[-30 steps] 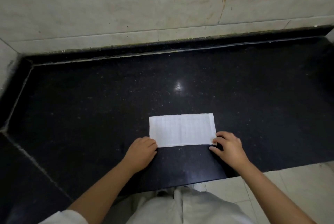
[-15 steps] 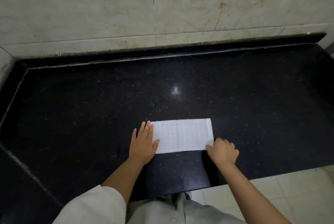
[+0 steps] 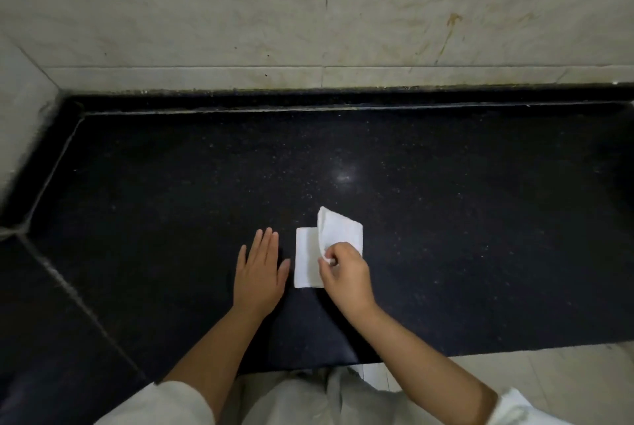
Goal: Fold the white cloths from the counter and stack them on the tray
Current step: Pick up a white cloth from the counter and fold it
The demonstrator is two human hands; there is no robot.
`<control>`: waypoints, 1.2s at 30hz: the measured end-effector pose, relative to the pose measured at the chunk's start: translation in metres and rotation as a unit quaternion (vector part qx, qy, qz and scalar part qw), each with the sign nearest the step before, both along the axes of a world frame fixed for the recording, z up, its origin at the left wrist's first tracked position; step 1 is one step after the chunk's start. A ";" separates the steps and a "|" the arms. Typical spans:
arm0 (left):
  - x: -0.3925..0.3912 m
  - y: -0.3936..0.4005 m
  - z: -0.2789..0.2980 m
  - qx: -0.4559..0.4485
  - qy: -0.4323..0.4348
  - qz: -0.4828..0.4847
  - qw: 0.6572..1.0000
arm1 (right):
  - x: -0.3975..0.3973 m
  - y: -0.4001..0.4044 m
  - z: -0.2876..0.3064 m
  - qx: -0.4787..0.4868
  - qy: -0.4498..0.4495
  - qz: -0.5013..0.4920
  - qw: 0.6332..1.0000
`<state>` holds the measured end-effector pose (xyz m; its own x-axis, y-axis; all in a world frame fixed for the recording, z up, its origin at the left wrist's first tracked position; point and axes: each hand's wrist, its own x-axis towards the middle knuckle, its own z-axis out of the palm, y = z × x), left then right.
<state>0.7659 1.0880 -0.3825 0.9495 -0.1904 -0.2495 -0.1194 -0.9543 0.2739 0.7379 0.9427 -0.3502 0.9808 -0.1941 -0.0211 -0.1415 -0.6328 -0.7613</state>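
A white cloth, folded into a narrow strip, lies on the black counter near its front edge. My right hand pinches the cloth's right end, which is lifted and curled over to the left above the flat part. My left hand rests flat on the counter just left of the cloth, fingers spread, touching nothing else. No tray is in view.
A pale tiled wall runs along the back of the counter and meets a side wall at the far left. A seam crosses the counter at the left. Pale floor tiles show below the counter's front edge.
My right hand has picked up the cloth's right end and swung it leftward over the strip. My left hand has slid off the cloth's left end onto the bare counter.
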 end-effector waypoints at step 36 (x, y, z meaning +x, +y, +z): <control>-0.009 -0.011 -0.006 0.023 0.006 -0.232 0.972 | -0.012 -0.041 -0.027 -0.338 0.081 0.265 0.899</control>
